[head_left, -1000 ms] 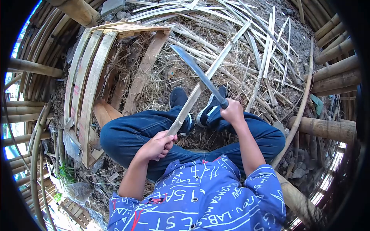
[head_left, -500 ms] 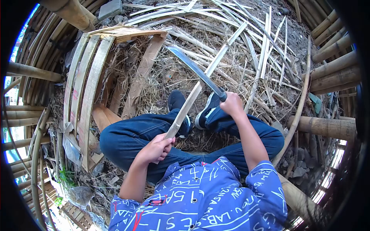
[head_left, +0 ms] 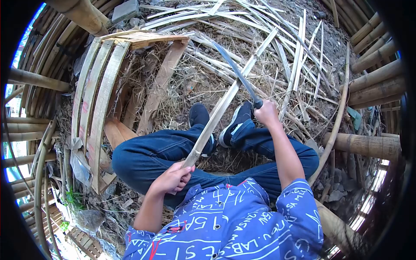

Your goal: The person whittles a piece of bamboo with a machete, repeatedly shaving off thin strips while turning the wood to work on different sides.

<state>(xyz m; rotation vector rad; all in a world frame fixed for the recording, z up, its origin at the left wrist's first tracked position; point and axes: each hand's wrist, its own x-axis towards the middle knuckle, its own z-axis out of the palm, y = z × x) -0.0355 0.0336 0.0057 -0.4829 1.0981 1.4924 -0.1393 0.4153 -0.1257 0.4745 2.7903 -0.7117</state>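
My left hand (head_left: 174,177) is closed around the near end of a long bamboo strip (head_left: 216,113), which slants up and away to the right. A raised node shows on the strip just above my fingers. In my right hand (head_left: 265,113), wrapped round its dark handle, is a machete (head_left: 236,71). Its long grey blade crosses the strip's upper half, pointing forward and left. The blade overlaps the strip in this view. Both hands are held over my crossed legs (head_left: 149,151).
A slatted wooden crate (head_left: 97,95) stands on the left. Many split bamboo strips (head_left: 299,52) lie over dry shavings ahead. A thick bamboo pole (head_left: 364,144) juts in from the right, beside a thin curved pole (head_left: 339,110). A grey block (head_left: 125,11) lies at the far left.
The machete has moved up along the strip and to the right, its tip swinging further forward. My right hand has shifted slightly forward and right; my left hand has moved little.
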